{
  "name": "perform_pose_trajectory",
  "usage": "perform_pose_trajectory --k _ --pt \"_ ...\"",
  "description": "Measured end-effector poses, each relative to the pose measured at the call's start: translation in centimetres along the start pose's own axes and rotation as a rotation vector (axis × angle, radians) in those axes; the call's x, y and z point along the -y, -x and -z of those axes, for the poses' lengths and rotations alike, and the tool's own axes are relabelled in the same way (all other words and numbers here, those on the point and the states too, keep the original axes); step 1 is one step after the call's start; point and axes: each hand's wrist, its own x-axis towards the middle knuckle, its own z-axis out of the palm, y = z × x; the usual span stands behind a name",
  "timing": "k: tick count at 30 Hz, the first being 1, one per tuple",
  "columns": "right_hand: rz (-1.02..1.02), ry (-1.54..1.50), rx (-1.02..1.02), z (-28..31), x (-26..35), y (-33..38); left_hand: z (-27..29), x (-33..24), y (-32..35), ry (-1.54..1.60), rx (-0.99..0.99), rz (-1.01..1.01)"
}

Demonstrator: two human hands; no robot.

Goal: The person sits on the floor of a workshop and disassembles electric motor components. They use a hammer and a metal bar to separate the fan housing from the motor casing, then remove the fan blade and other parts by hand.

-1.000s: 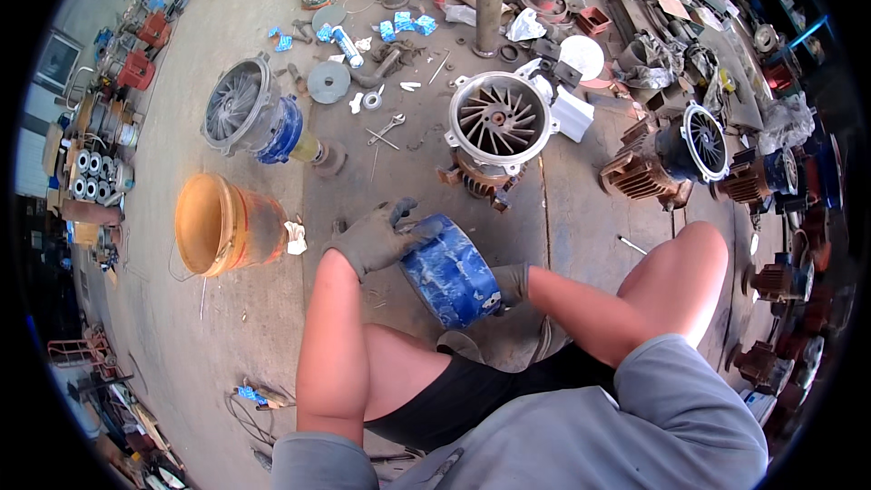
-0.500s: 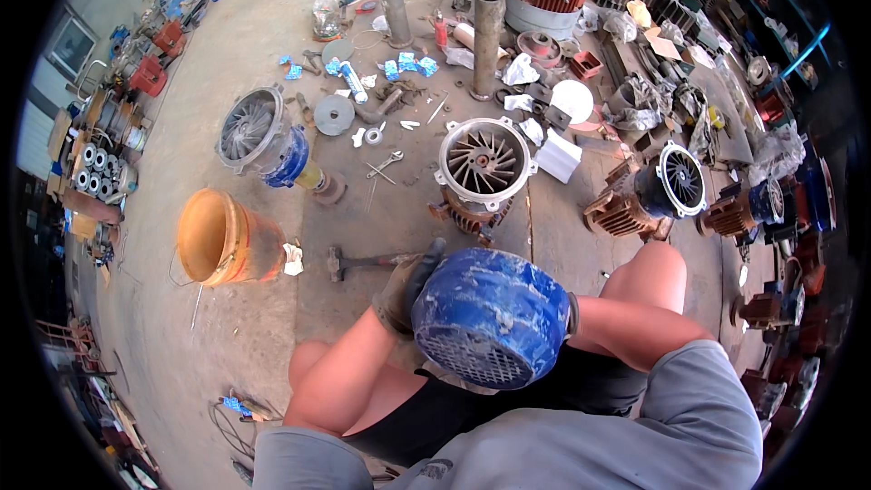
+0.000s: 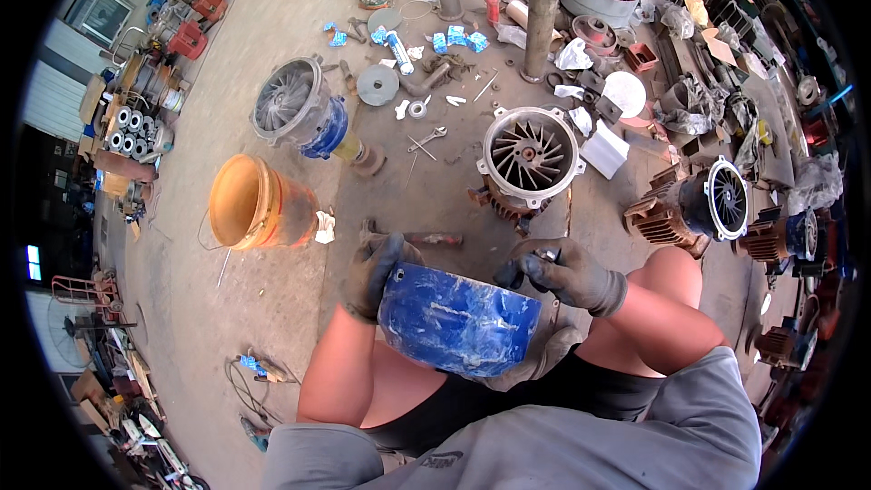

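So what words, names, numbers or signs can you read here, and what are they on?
There is no text I can read clearly enough to quote.
Grey shirt: a small dark mark, too blurred to read.
Blue-and-white tube: any print is too small to read.
Blue-and-white packets: too small to read.
Blue cover in the left hand: pale scuffs, no lettering I can make out.

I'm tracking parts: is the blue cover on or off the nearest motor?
Off: the left hand holds the blue cover, apart from that motor.

Scuffed blue cover, held tilted, apparently rim-up.
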Motion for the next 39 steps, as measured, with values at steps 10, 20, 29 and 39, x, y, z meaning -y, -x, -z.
perform_pose_trajectory --k 10,20,29,39 --pt "-0.056 0.097 0.264 -1.9 3.0 -0.4 -0.8 -1.2 -0.2 -0.052 -0.168 0.137" --pt "0.474 0.966 0.643 -11.2 0.3 -4.4 6.8 -1.8 9.0 -0.266 0.037 0.341" --pt "0.609 1.009 0.751 -17.3 -2.8 -7.4 12.0 3.4 23.4 0.225 -0.582 0.399" --pt "-0.284 1.321 0.875 -12.0 -11.9 -12.4 19.3 13.4 20.0 -0.894 -1.016 0.372"
